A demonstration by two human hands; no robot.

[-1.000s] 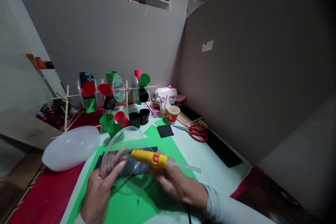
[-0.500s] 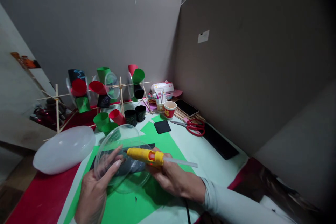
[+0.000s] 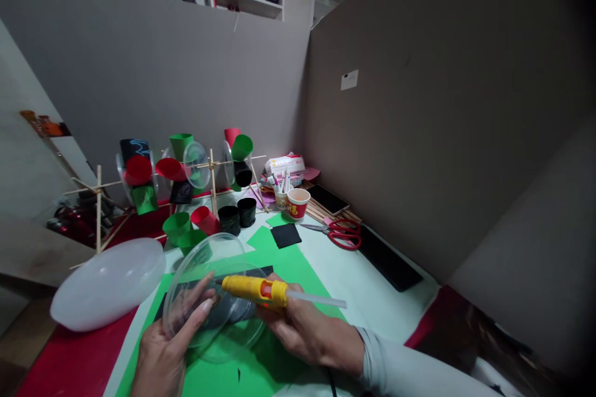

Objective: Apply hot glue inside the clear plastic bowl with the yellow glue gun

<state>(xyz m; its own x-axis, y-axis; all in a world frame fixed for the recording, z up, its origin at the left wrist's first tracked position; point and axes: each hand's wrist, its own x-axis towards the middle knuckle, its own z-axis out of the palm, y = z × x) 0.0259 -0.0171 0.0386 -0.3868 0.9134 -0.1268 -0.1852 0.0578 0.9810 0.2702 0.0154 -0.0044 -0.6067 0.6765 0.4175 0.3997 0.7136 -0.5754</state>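
Note:
My left hand (image 3: 165, 347) grips a clear round plastic lid (image 3: 198, 260) by its near left edge, thumb in front and fingers seen through the plastic. A second clear round edge overlaps it lower right; whether it is a separate lid I cannot tell. My right hand (image 3: 310, 329) is wrapped round a yellow hot glue gun (image 3: 254, 289), its nozzle pointing left at the lid, close to my left fingertips. From the gun's back a translucent glue stick (image 3: 319, 299) sticks out. Below both hands lie a black strip (image 3: 261, 272) and a green paper sheet (image 3: 298, 282).
Behind stands a stick frame (image 3: 213, 183) bearing clear discs and coloured paper cups. Loose cups (image 3: 205, 221) sit before it. A white balloon (image 3: 109, 282) lies left. Rightward are red-handled scissors (image 3: 344, 234), a paper cup (image 3: 298, 203), a phone (image 3: 328, 198) and a black slab (image 3: 388, 257).
The view has tilted up, so the table and hands sit slightly lower in the picture. My hands, the lid and the glue gun keep nearly the same positions relative to each other.

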